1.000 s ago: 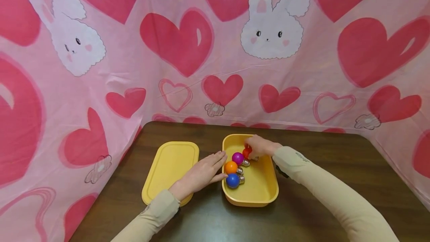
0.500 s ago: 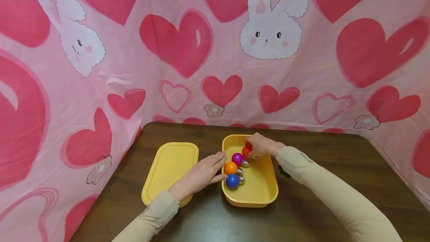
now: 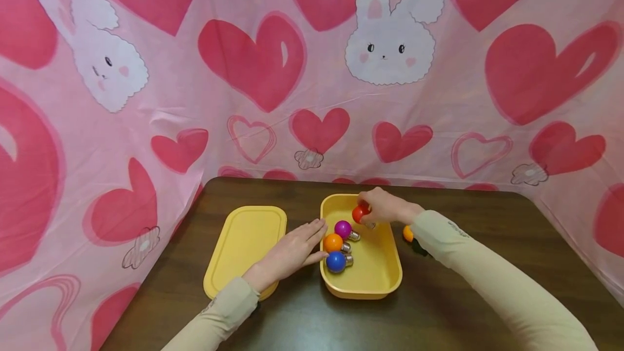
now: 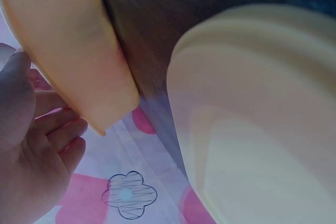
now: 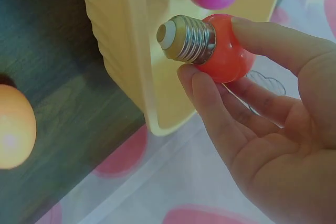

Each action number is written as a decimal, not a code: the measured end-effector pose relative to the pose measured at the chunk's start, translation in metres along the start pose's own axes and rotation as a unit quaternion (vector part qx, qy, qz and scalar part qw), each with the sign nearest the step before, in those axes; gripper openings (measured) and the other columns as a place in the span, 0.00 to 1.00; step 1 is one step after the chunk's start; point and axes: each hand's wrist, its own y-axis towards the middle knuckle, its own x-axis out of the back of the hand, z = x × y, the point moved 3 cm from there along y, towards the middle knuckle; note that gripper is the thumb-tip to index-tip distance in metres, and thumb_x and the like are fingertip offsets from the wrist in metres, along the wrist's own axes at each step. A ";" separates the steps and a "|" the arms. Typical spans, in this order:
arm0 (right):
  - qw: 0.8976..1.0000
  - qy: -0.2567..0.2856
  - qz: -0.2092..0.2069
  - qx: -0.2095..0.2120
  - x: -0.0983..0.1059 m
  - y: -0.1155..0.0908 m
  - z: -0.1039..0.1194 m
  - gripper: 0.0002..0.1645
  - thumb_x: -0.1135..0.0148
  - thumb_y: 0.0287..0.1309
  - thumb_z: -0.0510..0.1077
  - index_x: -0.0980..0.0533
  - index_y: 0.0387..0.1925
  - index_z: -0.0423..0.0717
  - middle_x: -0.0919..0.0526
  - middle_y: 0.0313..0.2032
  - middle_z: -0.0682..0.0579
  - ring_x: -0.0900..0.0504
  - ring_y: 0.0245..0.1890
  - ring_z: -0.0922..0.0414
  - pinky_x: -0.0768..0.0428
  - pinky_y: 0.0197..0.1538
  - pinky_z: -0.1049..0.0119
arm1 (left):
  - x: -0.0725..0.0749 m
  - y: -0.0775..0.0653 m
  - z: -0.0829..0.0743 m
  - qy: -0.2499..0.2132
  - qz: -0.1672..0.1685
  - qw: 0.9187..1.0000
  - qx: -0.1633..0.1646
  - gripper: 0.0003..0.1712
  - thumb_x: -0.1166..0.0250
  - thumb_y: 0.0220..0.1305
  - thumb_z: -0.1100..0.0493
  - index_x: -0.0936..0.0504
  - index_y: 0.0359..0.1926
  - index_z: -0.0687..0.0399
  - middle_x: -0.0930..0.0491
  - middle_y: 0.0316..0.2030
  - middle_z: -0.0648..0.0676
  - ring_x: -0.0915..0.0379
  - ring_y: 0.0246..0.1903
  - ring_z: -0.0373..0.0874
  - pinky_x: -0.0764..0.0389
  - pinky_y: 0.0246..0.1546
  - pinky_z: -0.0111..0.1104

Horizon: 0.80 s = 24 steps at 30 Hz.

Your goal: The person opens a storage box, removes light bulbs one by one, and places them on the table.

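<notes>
My right hand [image 3: 385, 206] pinches a red light bulb [image 5: 226, 48] between thumb and fingers, with its metal screw base sticking out. It holds the bulb over the far end of a yellow plastic box [image 3: 380, 275]. Inside, along the left wall, lie a purple bulb [image 3: 343, 229], an orange bulb [image 3: 333, 242] and a blue bulb [image 3: 336, 262], bases pointing right. My left hand [image 3: 294, 245] rests at the box's left rim, fingers extended; in the left wrist view its fingertips meet the box's outer side [image 4: 73, 45].
A yellow lid [image 3: 246, 245] lies flat on the dark wooden table [image 3: 463, 286], left of the box and partly under my left forearm. Right of the box sits an orange round object [image 3: 408, 233], partly hidden by my right sleeve. A pink heart-patterned cloth [image 3: 263, 69] hangs behind.
My right hand has lifted the red bulb slightly up and away from the purple one. The orange object at the right has come out from behind the sleeve. My left hand stays put.
</notes>
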 end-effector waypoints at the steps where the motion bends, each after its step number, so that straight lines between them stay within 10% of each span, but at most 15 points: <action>1: 1.000 0.003 -0.005 0.001 0.002 -0.002 -0.001 0.22 0.28 0.55 0.45 0.23 0.48 0.39 0.17 0.37 0.48 0.23 0.34 0.57 0.14 0.43 0.66 | 0.000 0.000 0.000 0.000 0.001 1.000 0.001 0.39 0.45 0.71 0.38 0.36 0.73 0.56 0.35 0.73 0.57 0.38 0.73 0.50 0.31 0.71 0.42; 24: 0.995 0.017 -0.090 0.027 0.034 -0.049 -0.028 0.17 0.26 0.53 0.45 0.20 0.41 0.41 0.15 0.33 0.51 0.23 0.30 0.59 0.16 0.40 0.65 | 0.002 -0.002 -0.002 -0.004 -0.010 1.000 -0.002 0.39 0.44 0.70 0.38 0.35 0.72 0.57 0.35 0.73 0.58 0.37 0.73 0.51 0.31 0.71 0.43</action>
